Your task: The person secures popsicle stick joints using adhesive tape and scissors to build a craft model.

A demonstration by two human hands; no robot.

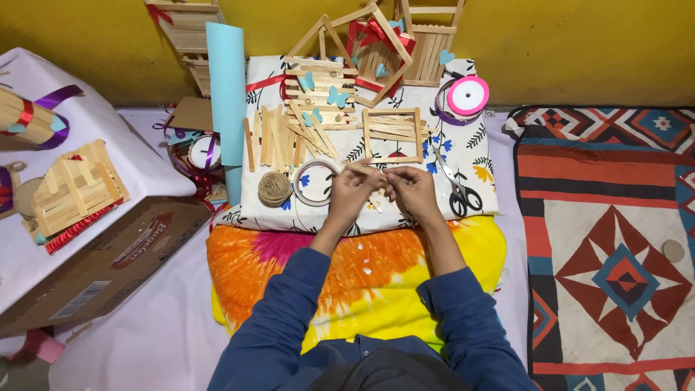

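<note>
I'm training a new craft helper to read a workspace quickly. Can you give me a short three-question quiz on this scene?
1. True or false: the black-handled scissors lie to the right of the person's right hand.
2. What do the left hand and right hand hold between them? A) a thin flat wooden craft stick B) a paintbrush C) a glue bottle
3. Fill in: the ball of brown twine sits beside a roll of clear ____.

Key: 1 true; 2 A; 3 tape.
</note>
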